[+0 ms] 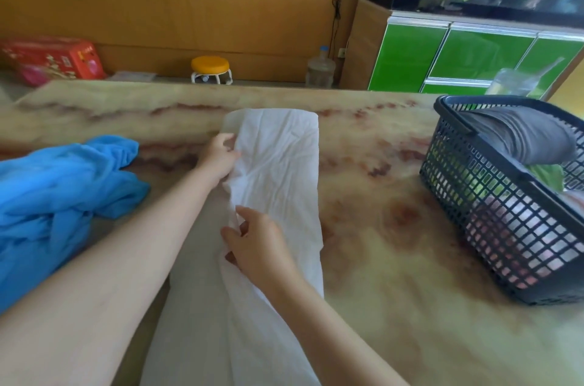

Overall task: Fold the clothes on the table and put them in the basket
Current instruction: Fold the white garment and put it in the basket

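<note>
— Marbled table (395,243), one long white strip down its middle. Why are both hands on the same edge?

— Start at the pinch. The right hand (257,246) has thumb and fingers closed on the left-hand edge of the white garment (281,164). The left hand (218,158), just beyond it, nips that same edge further up. Held at two spots, I'd judge, the flap can travel over as one straight line instead of sagging.

— So it's mid-fold?

— It looks so. The cloth is narrowed to a band, lying flat to the right of both grips, with its far end squared off past the left hand. Between the two pinches the edge is bunched and creased, so it probably wants smoothing.

— And the blue heap?

— That's a blue garment (63,189), crumpled, out to the left of the left hand and apart from the white. It isn't folded yet.

— The basket?

— The dark mesh basket (474,196) stands well to the right of the grips. A folded grey cloth (524,139) sits on top inside it, with something green beneath. My guess is it sits on that side so the right hand can carry each finished piece across.
</note>
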Motion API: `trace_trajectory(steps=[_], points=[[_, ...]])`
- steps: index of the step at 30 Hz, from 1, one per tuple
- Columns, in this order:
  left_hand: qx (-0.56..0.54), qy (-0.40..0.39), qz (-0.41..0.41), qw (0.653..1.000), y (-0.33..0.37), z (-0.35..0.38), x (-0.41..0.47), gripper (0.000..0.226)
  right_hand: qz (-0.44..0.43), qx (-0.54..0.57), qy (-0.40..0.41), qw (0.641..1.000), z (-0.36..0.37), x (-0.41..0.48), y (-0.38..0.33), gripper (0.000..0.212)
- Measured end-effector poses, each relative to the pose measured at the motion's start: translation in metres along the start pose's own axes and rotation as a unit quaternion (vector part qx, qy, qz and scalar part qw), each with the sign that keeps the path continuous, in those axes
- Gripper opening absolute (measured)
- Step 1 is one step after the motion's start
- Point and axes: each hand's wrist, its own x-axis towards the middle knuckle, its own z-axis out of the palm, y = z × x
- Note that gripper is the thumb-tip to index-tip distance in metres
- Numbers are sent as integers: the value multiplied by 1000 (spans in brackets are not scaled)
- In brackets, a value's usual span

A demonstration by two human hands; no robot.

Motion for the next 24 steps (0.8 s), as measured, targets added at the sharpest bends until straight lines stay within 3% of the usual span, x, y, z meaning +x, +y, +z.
trace_trajectory(steps=[4,7,11,13,15,17,19,21,24], points=[[-86,-65,-16,994,0,-4,-8,73,19,1,3,1000,-5,1,10,58],[-56,-84,2,995,-2,-5,-9,86,24,12,3,1000,-2,-1,12,54],[-47,-26,27,998,-4,-5,-7,81,11,45,7,999,4,-2,8,39],[43,-8,59,997,-9,-5,-11,82,-8,-41,-14,999,7,-5,4,12],[124,-2,127,984,-13,-4,-17,76,-43,-146,-27,988,10,-11,2,20],[156,-7,196,968,-12,-4,-29,54,-77,-227,-4,971,7,-15,1,31],[109,-55,207,971,-12,-9,-45,32,-113,-300,20,947,-4,-19,2,35],[88,-131,202,967,-22,-17,-63,25,-143,-329,-16,933,-18,-20,9,34],[274,-183,232,915,-49,-30,-91,29,-152,-294,-95,939,-32,-23,24,31]])
